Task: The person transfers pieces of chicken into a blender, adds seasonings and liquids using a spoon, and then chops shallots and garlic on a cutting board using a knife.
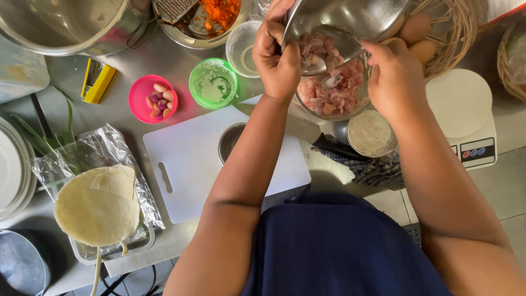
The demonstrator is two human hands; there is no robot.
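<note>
1. Leftward, a yellow flat packet (97,80) is lying near the steel counter's (164,60) back, beside a pink bowl (153,98) of cloves.
2. Open room is showing on the white cutting board (186,159).
3. The left hand (278,55) is gripping a tilted steel bowl (345,19); the right hand (395,77) is pinching a spoon (329,64) over the glass bowl (334,90) of raw meat.
</note>
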